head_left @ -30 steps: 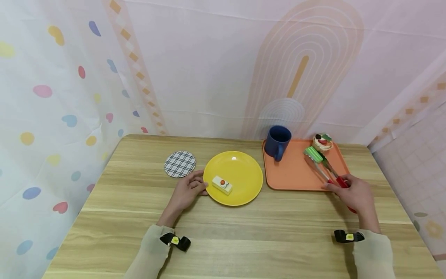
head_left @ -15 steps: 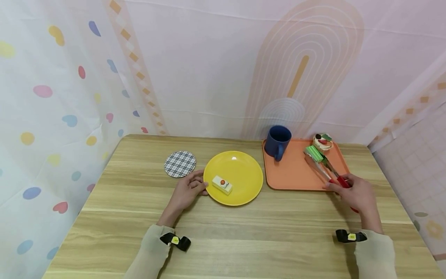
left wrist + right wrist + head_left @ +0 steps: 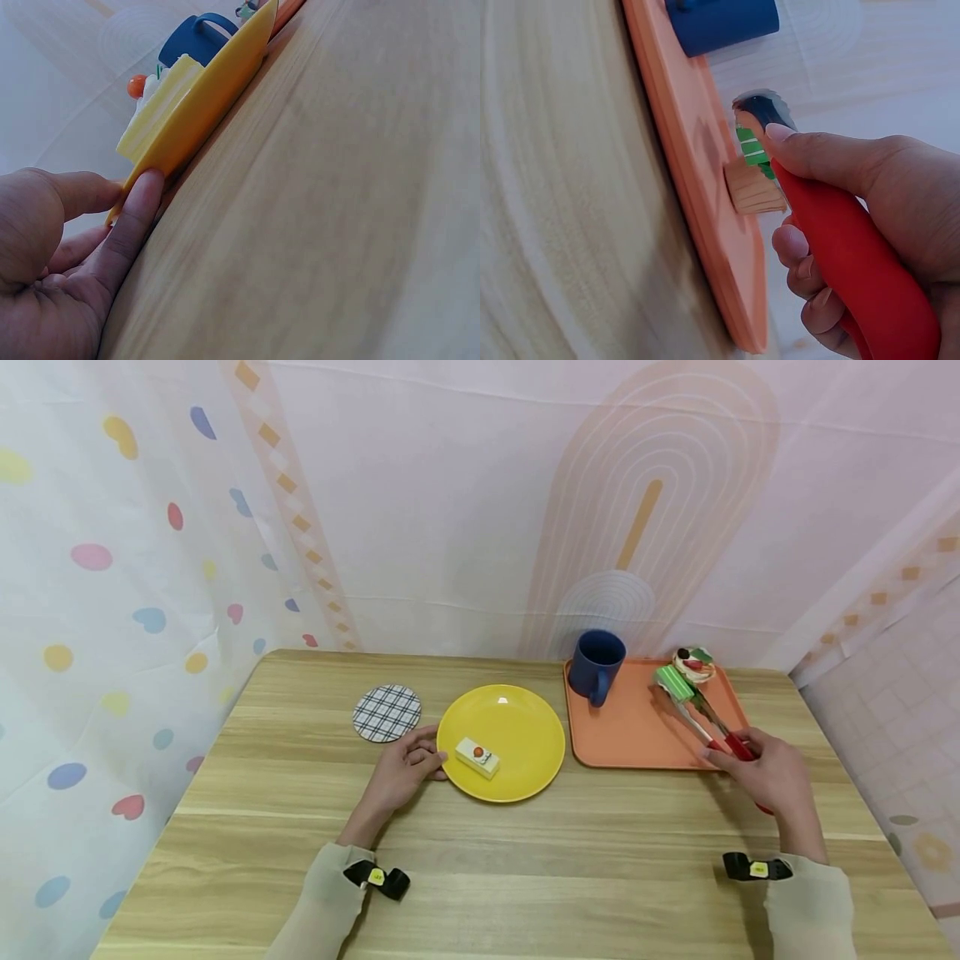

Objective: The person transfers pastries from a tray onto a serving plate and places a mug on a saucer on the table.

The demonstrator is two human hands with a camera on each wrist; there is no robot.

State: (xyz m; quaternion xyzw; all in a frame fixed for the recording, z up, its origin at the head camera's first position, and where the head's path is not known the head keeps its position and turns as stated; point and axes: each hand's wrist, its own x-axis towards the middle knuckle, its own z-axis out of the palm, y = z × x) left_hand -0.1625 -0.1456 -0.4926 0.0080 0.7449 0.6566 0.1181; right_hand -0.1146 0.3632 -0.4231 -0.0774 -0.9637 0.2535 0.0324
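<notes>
Two sleeves (image 3: 810, 902): pale, at the lower left of centre and lower right of the head view; a black strap (image 3: 377, 877) crosses each cuff over the wooden surface (image 3: 555, 885); set well apart, which should leave each hand its own side.
Right hand (image 3: 772, 779): right of the frame, beside the tray's near corner; thumb and fingers curled round the red grips of the tongs (image 3: 862, 277), likely squeezing so the arms stay closed.
Left hand (image 3: 400, 771): left of centre; thumb and fingers pinching the left rim of the yellow plate (image 3: 521, 722), presumably to steady it.
Cream cake (image 3: 477, 758): lower left part of the plate, near the left hand; lying flat, orange ball and white topping upward; the bare remainder of the plate offers room beside it.
Yellow plate: centre of the frame, between the checked coaster (image 3: 387, 713) at its left and the orange tray (image 3: 622, 739) at its right; apart from both.
Green cake (image 3: 675, 683): upper right, pinched in the tips of the tongs above the tray; it appears raised, judging by the shadow in the right wrist view.
Blue mug (image 3: 592, 667): upright in the tray's far left corner, perhaps tucked there out of the tongs' way.
Cupcake (image 3: 693, 667): tray's far right corner, upright, fruit side up, just behind the green cake.
Backdrop (image 3: 450, 510): patterned cloth across the top of the frame, behind everything.
</notes>
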